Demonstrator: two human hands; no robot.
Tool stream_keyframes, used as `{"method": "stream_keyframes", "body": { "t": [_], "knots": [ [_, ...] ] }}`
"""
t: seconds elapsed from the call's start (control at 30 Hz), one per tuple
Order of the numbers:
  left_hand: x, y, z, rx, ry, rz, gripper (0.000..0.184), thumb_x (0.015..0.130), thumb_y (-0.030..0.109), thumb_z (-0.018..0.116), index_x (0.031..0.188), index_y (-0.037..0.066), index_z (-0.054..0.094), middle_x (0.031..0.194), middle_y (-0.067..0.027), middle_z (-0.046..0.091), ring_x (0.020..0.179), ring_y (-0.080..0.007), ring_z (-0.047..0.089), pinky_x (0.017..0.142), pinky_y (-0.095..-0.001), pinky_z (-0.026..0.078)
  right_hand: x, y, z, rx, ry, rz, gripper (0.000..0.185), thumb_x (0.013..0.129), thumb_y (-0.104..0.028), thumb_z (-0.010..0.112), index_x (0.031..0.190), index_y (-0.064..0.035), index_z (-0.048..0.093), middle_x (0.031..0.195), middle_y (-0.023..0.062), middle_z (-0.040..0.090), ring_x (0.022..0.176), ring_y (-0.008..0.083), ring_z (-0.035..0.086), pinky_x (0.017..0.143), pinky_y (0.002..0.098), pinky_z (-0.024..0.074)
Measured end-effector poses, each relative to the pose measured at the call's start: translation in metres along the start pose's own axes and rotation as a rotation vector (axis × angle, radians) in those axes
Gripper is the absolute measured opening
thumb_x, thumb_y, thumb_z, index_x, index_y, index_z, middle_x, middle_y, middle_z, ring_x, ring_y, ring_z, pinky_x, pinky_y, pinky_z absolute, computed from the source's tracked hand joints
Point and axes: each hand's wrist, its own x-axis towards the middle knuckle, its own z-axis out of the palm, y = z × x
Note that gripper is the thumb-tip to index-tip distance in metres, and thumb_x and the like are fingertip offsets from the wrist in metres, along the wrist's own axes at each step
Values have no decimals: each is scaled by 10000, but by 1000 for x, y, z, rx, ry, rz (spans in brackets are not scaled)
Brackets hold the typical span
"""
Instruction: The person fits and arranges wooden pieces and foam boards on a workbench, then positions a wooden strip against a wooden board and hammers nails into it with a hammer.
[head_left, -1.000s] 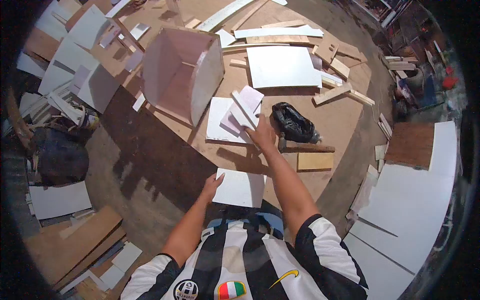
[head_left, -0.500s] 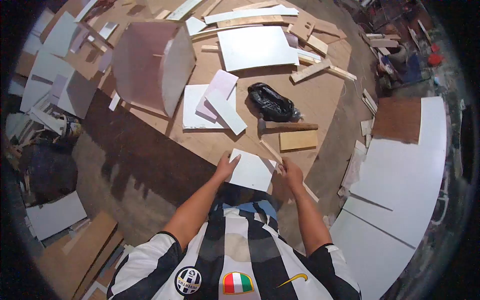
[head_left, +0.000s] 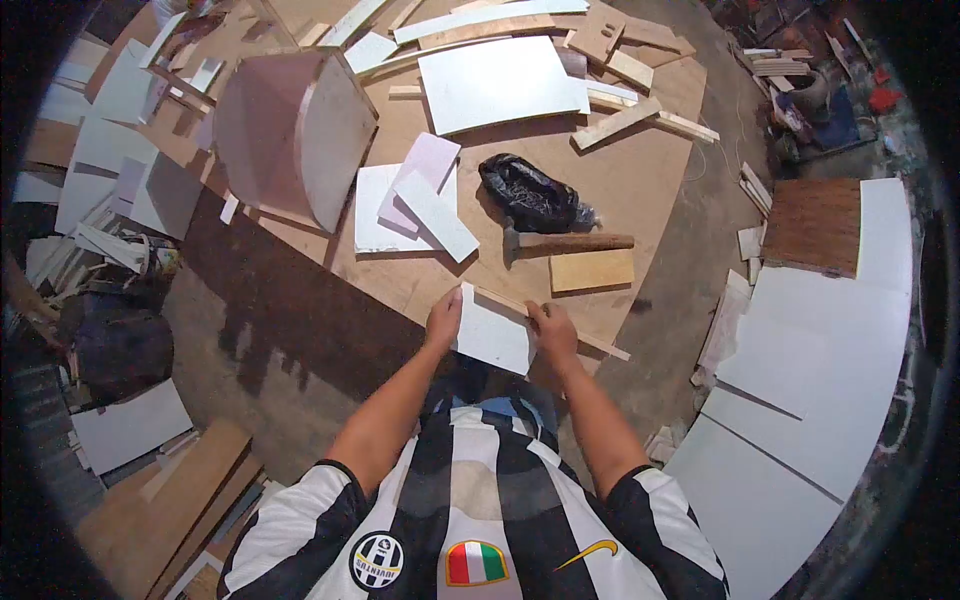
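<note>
A small white board [head_left: 492, 335] is held in front of my body at the table's near edge. My left hand [head_left: 443, 320] is closed on its left edge, thumb at the upper corner. A thin wooden strip [head_left: 598, 345] lies along the board's far edge and sticks out to the right. My right hand [head_left: 553, 332] is closed around the strip at the board's right corner; its fingertips are partly hidden. Just beyond lie a hammer [head_left: 575, 242] with a wooden handle, a yellowish block [head_left: 592, 271] and a black plastic bag [head_left: 530, 192].
Loose white and pinkish panels [head_left: 437, 215] lie on the wooden table [head_left: 400, 285]. A curved-sided box [head_left: 270, 140] stands at the left, with a large white panel [head_left: 500, 85] and several wood offcuts at the back. Big white sheets [head_left: 800, 350] lie at the right.
The wooden strip has swung from pointing away at an angle to lying along the board's far edge. My right hand has shifted left and slightly up with it; my left hand still grips the board.
</note>
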Motion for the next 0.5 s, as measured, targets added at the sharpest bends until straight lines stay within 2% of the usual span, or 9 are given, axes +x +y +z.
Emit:
{"method": "stream_keyframes", "body": {
  "t": [0.07,0.13,0.2,0.27,0.3,0.37,0.43,0.47,0.5],
  "knots": [
    [3,-4,6,34,47,25,434,1035,363,469,1283,47,636,1132,-182,687,1058,-304,634,956,-371,465,-2,-1,-5,36,43,-1,405,761,-85,715,1148,-196,677,965,106,641,879,312,646,706,428,540],
    [6,-5,8,241,155,260,431,1011,377,512,1251,49,655,1076,-175,675,1003,-327,604,946,-398,455,-2,0,-16,56,41,-34,403,759,-82,717,1150,-172,676,981,114,651,891,318,648,717,423,543],
    [-8,18,11,377,299,246,420,996,372,542,1233,48,664,1054,-168,667,985,-332,585,941,-408,450,2,-4,-30,75,38,-74,403,757,-79,719,1152,-148,675,998,121,661,904,323,651,729,418,546],
    [-11,35,10,513,443,233,410,981,367,571,1216,46,673,1032,-162,659,968,-336,566,937,-419,444,7,-15,-44,236,179,-40,382,806,-60,701,1185,-76,666,1016,129,683,931,261,666,742,380,548],
    [-9,38,7,452,417,322,393,974,353,592,1199,43,677,1033,-160,665,946,-324,586,908,-416,463,8,-13,-43,233,179,-40,382,806,-60,701,1185,-76,666,1016,129,683,931,261,666,742,380,548],
    [-11,43,9,389,384,415,377,966,340,612,1183,39,682,1034,-159,670,925,-312,607,879,-413,482,9,-10,-41,557,131,204,401,877,-72,676,1268,-16,612,1005,121,694,939,200,660,761,350,544],
    [-22,61,17,-140,-16,59,350,964,305,630,1154,15,677,1011,-143,670,846,-255,635,764,-361,528,17,-28,-63,726,97,361,420,902,-72,655,1311,-18,578,1009,113,685,917,182,654,750,337,545],
    [-26,55,25,-221,-131,30,408,984,367,613,1185,14,652,1043,-95,701,924,-181,644,814,-330,521,20,-37,-70,898,56,517,439,928,-71,634,1354,-19,544,1014,104,675,896,163,648,739,324,546],
    [-23,42,34,-174,-234,145,416,1000,377,586,1201,18,651,1034,-88,698,933,-182,642,838,-331,514,22,-37,-61,897,60,515,439,928,-71,634,1354,-19,544,1014,104,675,896,163,648,739,324,546]
  ]
}}
